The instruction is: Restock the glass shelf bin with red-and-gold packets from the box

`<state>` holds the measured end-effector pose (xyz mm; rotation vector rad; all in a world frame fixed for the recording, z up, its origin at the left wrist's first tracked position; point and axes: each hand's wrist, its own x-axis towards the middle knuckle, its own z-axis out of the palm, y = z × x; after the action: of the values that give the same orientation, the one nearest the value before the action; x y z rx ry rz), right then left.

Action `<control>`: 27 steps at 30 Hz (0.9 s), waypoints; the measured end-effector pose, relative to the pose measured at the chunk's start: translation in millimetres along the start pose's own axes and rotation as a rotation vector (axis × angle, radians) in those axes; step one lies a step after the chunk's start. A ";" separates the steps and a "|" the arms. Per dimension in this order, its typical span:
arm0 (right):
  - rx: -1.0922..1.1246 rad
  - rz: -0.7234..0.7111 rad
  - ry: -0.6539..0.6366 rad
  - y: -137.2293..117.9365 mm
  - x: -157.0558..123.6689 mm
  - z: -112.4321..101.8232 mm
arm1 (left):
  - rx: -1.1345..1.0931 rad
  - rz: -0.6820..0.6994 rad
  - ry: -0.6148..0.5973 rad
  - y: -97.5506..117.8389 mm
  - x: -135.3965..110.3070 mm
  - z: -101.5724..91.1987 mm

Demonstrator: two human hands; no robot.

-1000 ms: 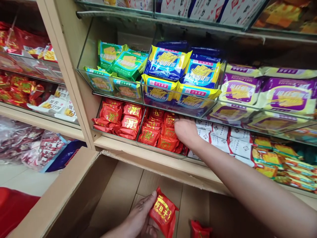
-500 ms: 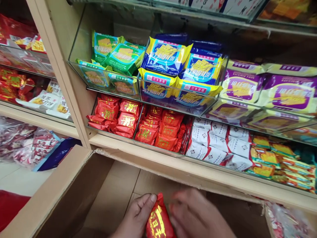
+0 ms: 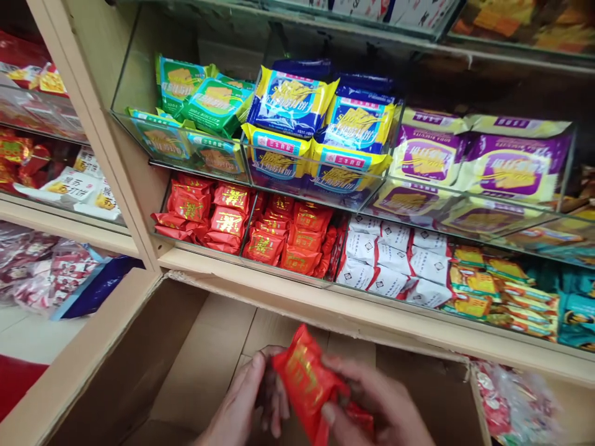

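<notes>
So the biggest thing in front of us is a wooden shelf unit (image 3: 86, 124), its upright slanting down the left and its bottom lip running just behind the far edge of our cardboard box (image 3: 88, 359). The box is open on top and that far edge looks kinda ragged. Next size down is the clear tray (image 3: 127, 80) on the shelf above: green packs (image 3: 216, 102) at its left end, blue-and-yellow packs (image 3: 292, 102) beside them, then purple packs (image 3: 515, 161) towards the right. Along the front edge of the bottom shelf we've got shelved red packets (image 3: 227, 217) at the left corner, white packets (image 3: 390, 260) next, then yellow packets (image 3: 483, 285) further right. Some clear plastic bags (image 3: 60, 272) are heaped off the box's left edge, and another bag (image 3: 511, 396) is just outside its far right corner

Now our hands, both over the box. Right hand (image 3: 381, 396): fingers clamped on the right end of a red packet (image 3: 307, 378), which is held tilted above the box. Left hand (image 3: 242, 396): fingers loosely curled, thumb apart from them, right by the packet's left corner, can't tell if they touch. Smallest bit showing is a second red packet (image 3: 361, 416) under the right hand, and we can't tell if it's held or lying lower down
</notes>
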<state>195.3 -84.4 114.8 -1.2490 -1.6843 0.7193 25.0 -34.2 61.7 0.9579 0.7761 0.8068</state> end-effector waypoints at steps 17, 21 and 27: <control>-0.939 -0.219 0.208 10.6 105.0 -44.4 | 0.160 -0.033 -0.127 -0.5 5.6 -3.8; -1.278 -0.140 0.047 13.7 125.5 -38.1 | 0.172 -0.038 -0.133 -2.3 6.1 -4.0; -1.547 -0.137 -0.027 -1.0 136.6 -32.1 | 0.188 -0.069 -0.148 -5.7 5.7 -2.8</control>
<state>211.1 42.6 172.4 -1.9961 -2.3113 -0.9215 26.7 -30.2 54.3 1.1389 0.7606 0.6035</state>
